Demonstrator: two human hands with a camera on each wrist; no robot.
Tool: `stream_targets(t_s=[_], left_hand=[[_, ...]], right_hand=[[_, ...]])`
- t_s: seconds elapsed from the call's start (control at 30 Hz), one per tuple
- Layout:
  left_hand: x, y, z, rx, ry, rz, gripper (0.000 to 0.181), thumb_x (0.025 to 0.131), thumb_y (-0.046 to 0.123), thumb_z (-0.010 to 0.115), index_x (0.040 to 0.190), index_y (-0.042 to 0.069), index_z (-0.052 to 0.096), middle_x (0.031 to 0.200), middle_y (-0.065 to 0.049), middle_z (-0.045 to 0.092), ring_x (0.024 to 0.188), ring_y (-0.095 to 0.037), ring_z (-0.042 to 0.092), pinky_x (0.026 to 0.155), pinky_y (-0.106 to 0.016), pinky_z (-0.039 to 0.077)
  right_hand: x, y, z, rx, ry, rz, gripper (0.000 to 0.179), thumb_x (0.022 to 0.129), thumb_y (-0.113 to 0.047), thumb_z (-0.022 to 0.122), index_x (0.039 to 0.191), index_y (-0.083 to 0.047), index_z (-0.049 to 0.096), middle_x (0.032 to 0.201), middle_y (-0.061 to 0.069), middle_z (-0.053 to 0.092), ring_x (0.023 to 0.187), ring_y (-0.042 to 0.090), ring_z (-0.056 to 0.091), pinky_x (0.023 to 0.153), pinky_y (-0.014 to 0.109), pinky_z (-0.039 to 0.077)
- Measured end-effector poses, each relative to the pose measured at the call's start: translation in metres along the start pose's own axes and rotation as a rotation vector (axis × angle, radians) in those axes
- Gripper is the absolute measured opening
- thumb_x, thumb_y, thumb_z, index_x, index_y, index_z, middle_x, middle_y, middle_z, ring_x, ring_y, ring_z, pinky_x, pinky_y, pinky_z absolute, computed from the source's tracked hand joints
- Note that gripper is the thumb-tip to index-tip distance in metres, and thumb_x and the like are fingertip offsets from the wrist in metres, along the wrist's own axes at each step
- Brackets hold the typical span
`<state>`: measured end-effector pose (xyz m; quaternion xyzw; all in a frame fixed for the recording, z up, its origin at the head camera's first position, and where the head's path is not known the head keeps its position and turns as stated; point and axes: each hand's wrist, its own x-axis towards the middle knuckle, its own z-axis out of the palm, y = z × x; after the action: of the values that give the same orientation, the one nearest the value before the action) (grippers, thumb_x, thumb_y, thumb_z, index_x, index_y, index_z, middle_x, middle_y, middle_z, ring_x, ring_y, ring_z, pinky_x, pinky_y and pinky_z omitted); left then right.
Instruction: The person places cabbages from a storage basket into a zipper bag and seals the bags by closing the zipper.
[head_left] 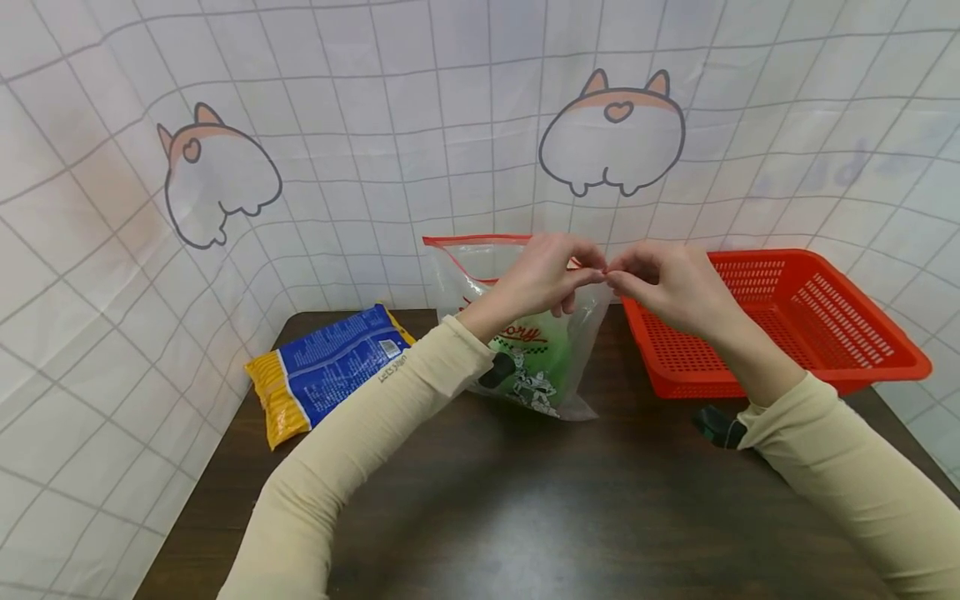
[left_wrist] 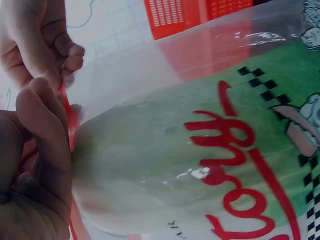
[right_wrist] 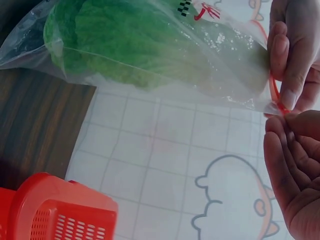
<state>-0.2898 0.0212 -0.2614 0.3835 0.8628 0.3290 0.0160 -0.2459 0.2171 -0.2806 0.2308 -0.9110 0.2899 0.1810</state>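
A clear zip bag (head_left: 480,239) with a red zip edge and printed red lettering stands upright near the wall. Inside it is a green leafy vegetable (right_wrist: 125,42) that looks like lettuce or cabbage. Thumb and fingers of my left hand (head_left: 543,273) pinch the red edge close to the bag's right top corner. At that same corner, fingertips touching the left ones, my right hand (head_left: 667,287) pinches the end of the edge. Toward the left the mouth gapes, its two red edges apart in the head view. My left forearm hides part of the bag's front.
A blue and yellow packet (head_left: 330,367) lies on the dark table (head_left: 525,508) at left. The red plastic basket (head_left: 877,375) stands behind my right forearm. A small dark object (head_left: 718,426) shows beside the right sleeve. White gridded cloth (head_left: 360,167) hangs behind.
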Motion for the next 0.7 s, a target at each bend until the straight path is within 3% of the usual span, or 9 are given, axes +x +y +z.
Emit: stream_targets(t_s=[0.4, 0.7], left_hand=[[-0.009, -0.002, -0.006, 0.039, 0.006, -0.007, 0.01, 0.095, 0.014, 0.065, 0.101, 0.009, 0.072, 0.097, 0.0, 0.069, 0.045, -0.016, 0.06, 0.046, -0.026, 0.049], [-0.014, -0.003, -0.01, 0.098, 0.023, 0.028, 0.01, 0.094, 0.013, 0.066, 0.1, 0.009, 0.072, 0.095, 0.0, 0.069, 0.043, -0.014, 0.058, 0.048, -0.025, 0.049]], right_hand=[[-0.004, -0.004, 0.001, -0.034, -0.012, -0.062, 0.006, 0.092, -0.011, 0.069, 0.097, -0.008, 0.07, 0.081, 0.002, 0.067, 0.066, 0.014, 0.057, 0.065, 0.027, 0.051], [-0.007, -0.008, 0.003, -0.049, 0.01, -0.077, 0.004, 0.093, -0.012, 0.067, 0.094, -0.009, 0.068, 0.078, 0.001, 0.065, 0.067, 0.015, 0.056, 0.065, 0.033, 0.049]])
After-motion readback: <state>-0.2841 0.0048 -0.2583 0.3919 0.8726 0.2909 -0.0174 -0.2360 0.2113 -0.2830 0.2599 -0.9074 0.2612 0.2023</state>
